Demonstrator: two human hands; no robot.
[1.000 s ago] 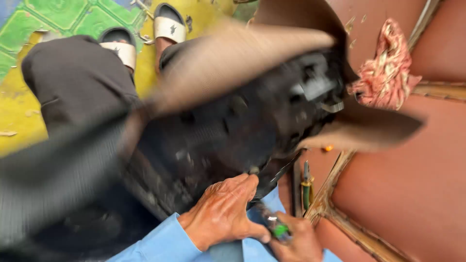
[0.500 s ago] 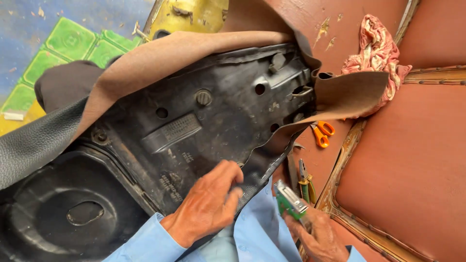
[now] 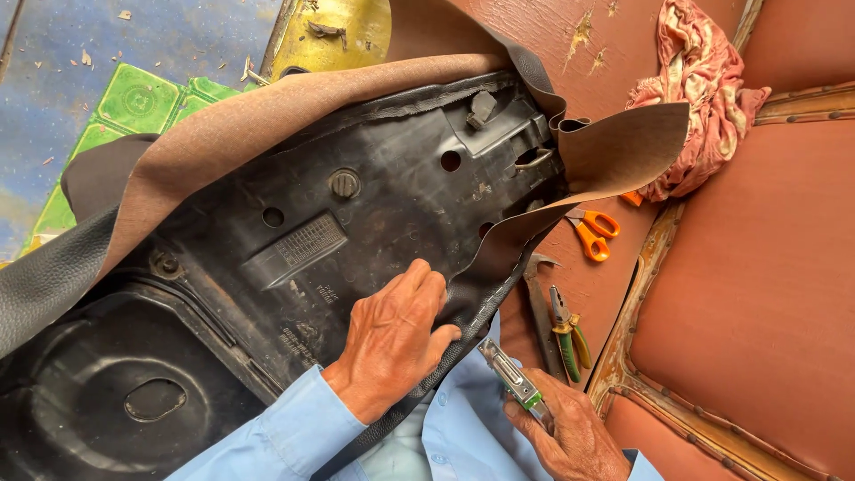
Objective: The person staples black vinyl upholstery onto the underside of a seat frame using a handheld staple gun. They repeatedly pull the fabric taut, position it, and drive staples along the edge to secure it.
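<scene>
Hands first: my left hand (image 3: pixel 392 343) lies flat, fingers together, pressing the dark cover (image 3: pixel 481 294) over the near edge of the black plastic seat base (image 3: pixel 356 232), which rests upside down across my lap. My right hand (image 3: pixel 570 436) is closed around a metal stapler with a green tip (image 3: pixel 512 379), its nose just beside that folded edge.

To do this well, I judge the left hand should keep the cover taut and flat against the rim, thumb clear, while the stapler nose sits square on the fold before firing.

Orange-handled scissors (image 3: pixel 592 233) and green-handled pliers (image 3: pixel 565 330) lie to the right on the brown cushion (image 3: pixel 766 267); a pink rag (image 3: pixel 704 89) sits far right. Green moulded crates (image 3: pixel 142 98) lie far left, though I may be misreading them. Raised lettering marks the base near my left hand.
</scene>
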